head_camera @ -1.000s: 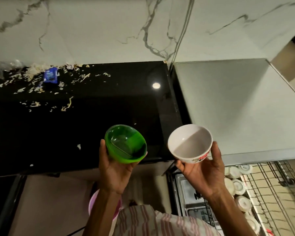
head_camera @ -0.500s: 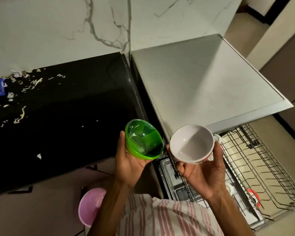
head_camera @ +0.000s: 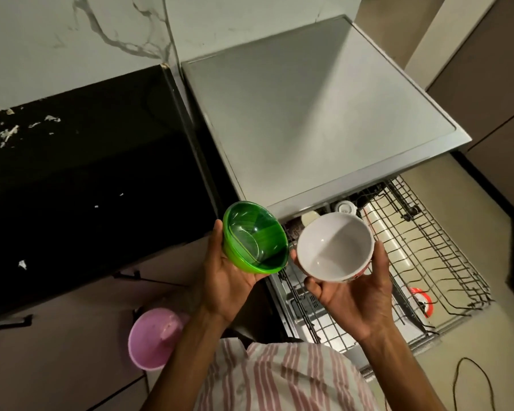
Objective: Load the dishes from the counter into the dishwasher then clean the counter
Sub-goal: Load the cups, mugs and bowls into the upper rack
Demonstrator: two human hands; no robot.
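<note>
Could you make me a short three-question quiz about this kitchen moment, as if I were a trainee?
1. True or false: the left hand holds the green bowl.
2. What does the right hand hold? A. a plate B. the white bowl C. a cup
3. What lies scattered on the black counter?

Key:
1. True.
2. B.
3. Pale food scraps, mostly at its far left; the pulled-out dishwasher rack is to the right.

Single head-worn view — looks steeply down, close over the glossy black stone counter [head_camera: 80,179] at frame left, wire dishwasher rack [head_camera: 428,247] lower right.
</note>
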